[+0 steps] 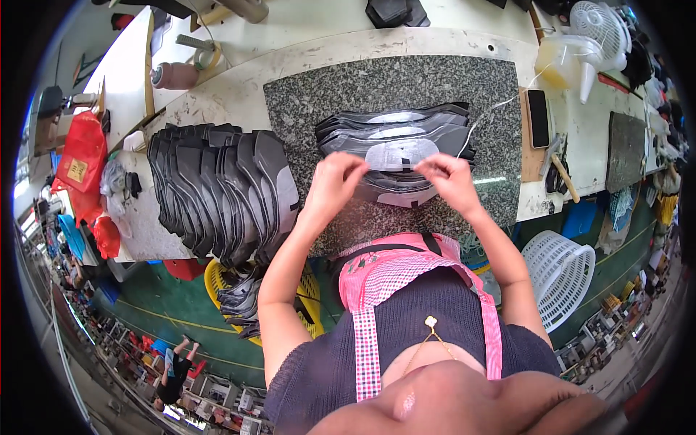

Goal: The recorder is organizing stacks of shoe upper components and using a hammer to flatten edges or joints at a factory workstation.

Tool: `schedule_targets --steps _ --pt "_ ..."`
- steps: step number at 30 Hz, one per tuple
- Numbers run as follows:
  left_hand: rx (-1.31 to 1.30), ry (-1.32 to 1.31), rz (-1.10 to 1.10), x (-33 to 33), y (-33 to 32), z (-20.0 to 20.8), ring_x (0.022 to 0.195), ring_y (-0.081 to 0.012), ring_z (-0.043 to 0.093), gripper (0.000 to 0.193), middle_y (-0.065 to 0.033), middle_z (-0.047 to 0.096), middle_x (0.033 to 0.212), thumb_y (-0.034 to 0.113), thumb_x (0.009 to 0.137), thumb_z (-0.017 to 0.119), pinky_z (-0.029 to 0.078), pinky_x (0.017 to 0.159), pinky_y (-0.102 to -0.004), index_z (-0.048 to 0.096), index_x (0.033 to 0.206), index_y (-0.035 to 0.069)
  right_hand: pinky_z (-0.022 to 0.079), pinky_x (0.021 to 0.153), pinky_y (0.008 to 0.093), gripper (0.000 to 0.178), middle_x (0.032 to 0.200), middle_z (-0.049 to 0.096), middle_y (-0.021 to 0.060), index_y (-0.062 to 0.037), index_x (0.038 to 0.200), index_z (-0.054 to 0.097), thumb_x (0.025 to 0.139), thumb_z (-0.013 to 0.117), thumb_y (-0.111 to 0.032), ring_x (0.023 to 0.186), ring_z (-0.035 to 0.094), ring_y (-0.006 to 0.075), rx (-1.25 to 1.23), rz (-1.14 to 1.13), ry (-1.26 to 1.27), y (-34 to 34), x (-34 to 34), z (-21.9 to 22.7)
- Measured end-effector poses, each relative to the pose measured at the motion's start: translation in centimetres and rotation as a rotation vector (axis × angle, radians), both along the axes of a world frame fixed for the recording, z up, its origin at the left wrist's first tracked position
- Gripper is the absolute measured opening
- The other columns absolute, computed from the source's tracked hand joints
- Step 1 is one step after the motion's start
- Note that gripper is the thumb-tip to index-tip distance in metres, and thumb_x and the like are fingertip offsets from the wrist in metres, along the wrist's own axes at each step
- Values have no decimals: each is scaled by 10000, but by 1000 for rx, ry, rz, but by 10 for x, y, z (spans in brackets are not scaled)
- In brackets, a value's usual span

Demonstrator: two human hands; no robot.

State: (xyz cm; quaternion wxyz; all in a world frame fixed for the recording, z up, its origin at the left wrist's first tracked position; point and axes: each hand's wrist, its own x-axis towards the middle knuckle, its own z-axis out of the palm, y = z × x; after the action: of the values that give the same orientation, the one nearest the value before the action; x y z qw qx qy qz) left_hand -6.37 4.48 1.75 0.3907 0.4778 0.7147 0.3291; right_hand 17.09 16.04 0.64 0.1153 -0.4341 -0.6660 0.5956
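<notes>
Both of my hands hover over the front of a fanned stack of dark grey curved cut pieces (398, 129), which carry pale grey patches. My left hand (333, 183) is at the stack's left front, its thumb and fingers pinched together. Over the right front is my right hand (453, 180), its fingers curled in toward the thumb. Whatever lies between the fingertips of either hand is too small to make out. Beneath the stack is a speckled granite slab (304, 94). A larger pile of similar dark pieces (217, 181) stands to the left of it.
On the right are a phone (536, 118), a wooden-handled tool (565, 177), a yellowish glue container (560, 61) and a small white fan (600, 25). A thread cone (174, 75) lies at the back left. White (560, 272) and yellow (308, 304) baskets stand below the table.
</notes>
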Motion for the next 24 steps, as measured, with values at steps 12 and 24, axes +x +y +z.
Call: schedule_targets --steps 12,24 --pt "-278 194 23 -25 56 -18 606 -203 623 274 -87 658 669 281 839 720 469 588 -336 716 851 7 361 514 266 257 564 502 -14 4 785 665 830 766 -228 542 444 49 163 -153 -199 57 -29 -24" --pt "-401 381 -40 -31 71 -9 662 -259 649 252 -83 660 681 288 788 750 500 626 -389 701 807 42 525 645 385 269 707 686 78 -70 818 698 777 750 -331 710 693 276 201 4 -444 69 -38 -25"
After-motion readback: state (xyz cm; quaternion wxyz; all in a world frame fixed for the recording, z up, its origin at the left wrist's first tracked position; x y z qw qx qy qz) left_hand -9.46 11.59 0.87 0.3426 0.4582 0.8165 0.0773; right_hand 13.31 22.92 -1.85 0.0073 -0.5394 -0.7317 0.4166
